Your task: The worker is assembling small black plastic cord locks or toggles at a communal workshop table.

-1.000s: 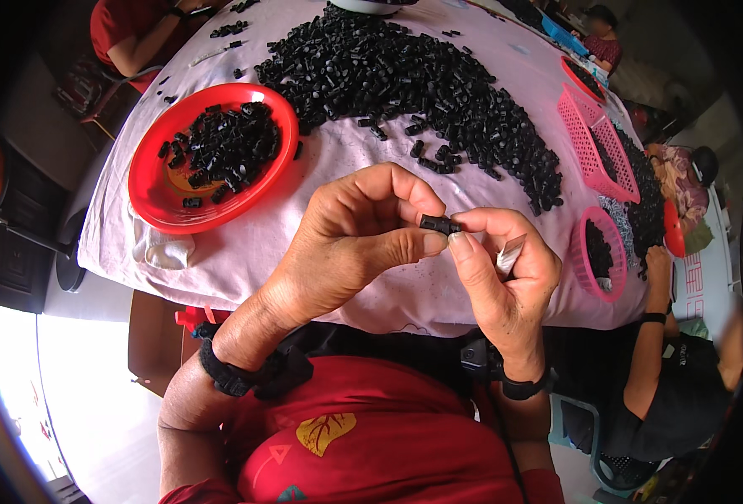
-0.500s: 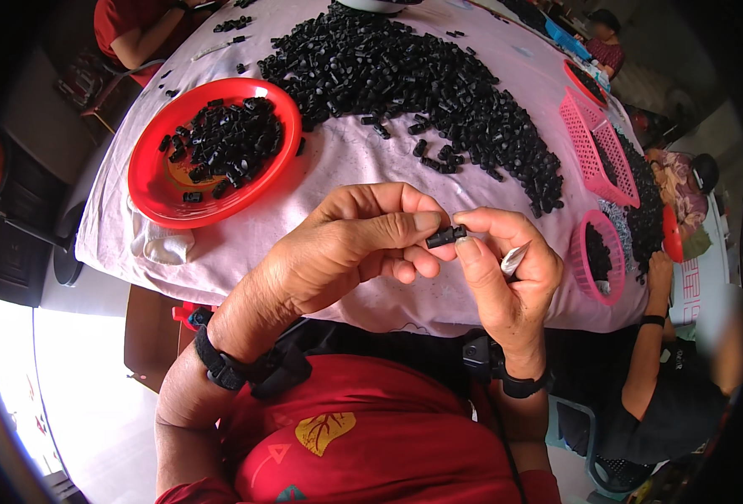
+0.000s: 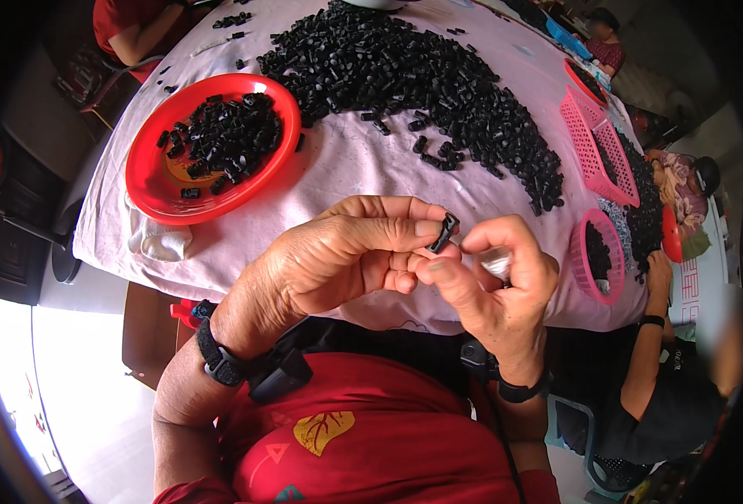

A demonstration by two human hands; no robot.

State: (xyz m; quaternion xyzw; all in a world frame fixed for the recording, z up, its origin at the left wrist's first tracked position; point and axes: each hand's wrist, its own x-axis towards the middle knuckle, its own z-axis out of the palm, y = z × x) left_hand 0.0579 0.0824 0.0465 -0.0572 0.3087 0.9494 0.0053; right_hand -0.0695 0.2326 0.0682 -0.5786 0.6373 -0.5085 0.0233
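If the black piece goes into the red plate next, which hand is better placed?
Probably the left hand: its thumb and fingers pinch the black piece, and it is nearer the red plate. The right hand is farther away, with a white item tucked in its fingers.

We're seeing a glossy red plastic plate (image 3: 143, 172), a shiny black plastic tubular piece (image 3: 444, 233), a matt, creased fabric tablecloth (image 3: 346, 164).

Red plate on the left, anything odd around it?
One black piece lies outside the red plate, by its right rim, apart from those inside, so it looks strayed. A whitish cloth lies crumpled by the plate's near edge.
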